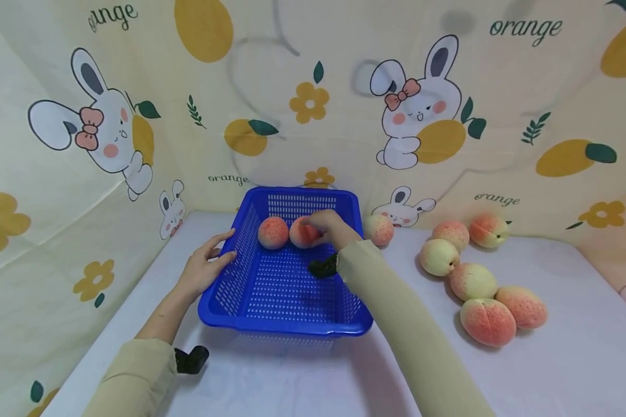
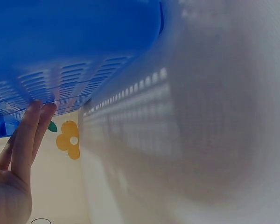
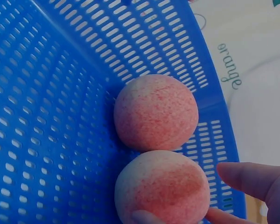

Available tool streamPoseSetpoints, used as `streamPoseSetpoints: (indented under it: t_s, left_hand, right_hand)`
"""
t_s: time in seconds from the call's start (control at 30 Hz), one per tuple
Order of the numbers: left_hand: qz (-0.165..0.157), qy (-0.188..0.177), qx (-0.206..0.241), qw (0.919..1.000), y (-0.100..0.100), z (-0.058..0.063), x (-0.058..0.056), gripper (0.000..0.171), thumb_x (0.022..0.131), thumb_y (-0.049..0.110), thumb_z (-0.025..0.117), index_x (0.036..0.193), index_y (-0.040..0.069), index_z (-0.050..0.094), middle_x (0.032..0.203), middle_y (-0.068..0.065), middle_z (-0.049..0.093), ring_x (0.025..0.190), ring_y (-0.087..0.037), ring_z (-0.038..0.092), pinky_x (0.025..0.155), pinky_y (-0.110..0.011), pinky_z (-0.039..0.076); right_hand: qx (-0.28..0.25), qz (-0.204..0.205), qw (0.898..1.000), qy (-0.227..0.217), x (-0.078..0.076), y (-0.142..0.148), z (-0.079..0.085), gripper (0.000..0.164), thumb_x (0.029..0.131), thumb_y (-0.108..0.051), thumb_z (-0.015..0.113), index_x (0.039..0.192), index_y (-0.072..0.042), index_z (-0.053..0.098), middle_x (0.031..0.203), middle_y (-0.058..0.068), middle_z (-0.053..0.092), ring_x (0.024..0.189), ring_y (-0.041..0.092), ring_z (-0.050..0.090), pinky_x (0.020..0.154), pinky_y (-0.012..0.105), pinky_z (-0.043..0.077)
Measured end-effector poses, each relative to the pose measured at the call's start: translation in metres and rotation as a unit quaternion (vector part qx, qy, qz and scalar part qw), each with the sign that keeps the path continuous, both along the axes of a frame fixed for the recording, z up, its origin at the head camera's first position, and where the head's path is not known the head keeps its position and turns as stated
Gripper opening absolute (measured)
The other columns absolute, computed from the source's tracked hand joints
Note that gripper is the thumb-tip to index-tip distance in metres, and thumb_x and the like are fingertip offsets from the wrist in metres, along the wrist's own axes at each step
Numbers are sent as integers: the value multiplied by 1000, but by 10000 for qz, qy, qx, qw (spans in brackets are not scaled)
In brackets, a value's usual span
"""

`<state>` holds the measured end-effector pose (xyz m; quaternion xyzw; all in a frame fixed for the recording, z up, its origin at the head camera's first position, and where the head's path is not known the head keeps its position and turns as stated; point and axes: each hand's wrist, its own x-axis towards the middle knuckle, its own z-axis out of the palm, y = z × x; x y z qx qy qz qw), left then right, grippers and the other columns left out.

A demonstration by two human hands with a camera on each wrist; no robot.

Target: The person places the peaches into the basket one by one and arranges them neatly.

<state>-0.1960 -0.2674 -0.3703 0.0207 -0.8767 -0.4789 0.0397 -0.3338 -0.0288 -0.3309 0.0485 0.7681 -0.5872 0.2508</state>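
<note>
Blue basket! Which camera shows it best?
The head view: nearly the whole blue basket shows. The left wrist view catches only part of its outside; the right wrist view, part of its inside.

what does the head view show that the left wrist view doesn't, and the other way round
Only the head view: the right hand with fingers on a peach, another peach beside it, and seven more peaches on the table.

Only the left wrist view: the slotted outer wall by the left fingertips.

Both: left hand, blue basket, table, patterned backdrop.
</note>
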Motion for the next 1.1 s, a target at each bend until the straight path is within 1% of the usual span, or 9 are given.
streamPoseSetpoints:
  t_s: [0.13, 0.2, 0.27, 0.43, 0.5, 0.63, 0.77, 0.87, 1.1]
  left_hand:
    - [10, -31, 42, 10000, 1, 0, 0, 55, 97, 27, 54, 148, 20, 37, 122, -30, 58, 86, -26, 66, 66, -32, 56]
    - [0, -38, 58, 10000, 1, -1, -1, 55, 97, 27, 54, 148, 20, 37, 123, -30, 58, 87, -26, 66, 66, -33, 56]
    - [-22, -41, 91, 9999, 1, -1, 0, 55, 97, 27, 54, 149, 19, 37, 123, -31, 58, 87, -27, 66, 66, -33, 56]
    - [-28, -35, 110, 9999, -1, 1, 1, 56, 96, 26, 54, 149, 19, 36, 125, -32, 56, 91, -29, 67, 66, -32, 56]
    - [-1, -15, 25, 10000, -1, 2, 1, 56, 97, 27, 54, 149, 19, 37, 126, -31, 56, 92, -29, 66, 67, -31, 55]
    - [25, 14, -103, 9999, 0, 3, 2, 56, 97, 28, 54, 149, 19, 37, 125, -31, 57, 92, -29, 64, 66, -29, 53]
    - [-19, -36, 2, 10000, 1, 3, 2, 56, 97, 28, 54, 149, 19, 35, 125, -32, 56, 91, -28, 66, 66, -31, 55]
    - [-32, -61, 57, 10000, 1, 3, 2, 56, 97, 28, 53, 150, 19, 35, 125, -32, 56, 90, -29, 66, 67, -33, 56]
    - [-50, -104, 57, 9999, 2, 2, 2, 57, 98, 28, 53, 150, 19, 33, 128, -33, 54, 92, -30, 66, 67, -35, 57]
  right_hand:
    - [-17, 15, 10000, -31, -1, 4, 2, 55, 95, -10, 57, 145, 0, 36, 152, 14, 34, 138, 30, 36, 96, 45, 50]
    - [-2, 38, 10000, -15, -1, 7, 4, 53, 94, -11, 58, 142, 3, 39, 150, 15, 37, 136, 30, 39, 96, 44, 49]
    - [-2, 71, 9999, 83, 0, 10, 8, 49, 93, -11, 59, 138, 3, 44, 148, 15, 40, 134, 29, 41, 97, 43, 49]
    - [-75, 159, 9991, 394, 4, 20, 24, 45, 92, -12, 61, 134, 1, 52, 148, 13, 40, 135, 34, 39, 102, 43, 45]
    - [-72, 169, 9988, 464, 4, 25, 29, 46, 92, -14, 61, 134, 0, 52, 147, 14, 40, 135, 36, 38, 104, 42, 44]
    - [-116, 238, 9982, 541, 5, 36, 36, 48, 92, -17, 63, 135, 0, 51, 144, 19, 43, 132, 35, 42, 103, 39, 45]
    - [-287, 335, 9976, 542, 7, 50, 40, 49, 93, -21, 63, 135, 0, 49, 142, 20, 45, 122, 30, 50, 104, 37, 44]
    - [-400, 424, 9964, 610, 8, 62, 43, 50, 95, -23, 59, 137, 1, 46, 141, 21, 47, 117, 28, 53, 105, 37, 43]
    - [-467, 579, 9939, 819, 6, 88, 43, 49, 98, -22, 54, 139, 3, 43, 139, 23, 49, 122, 31, 53, 104, 37, 44]
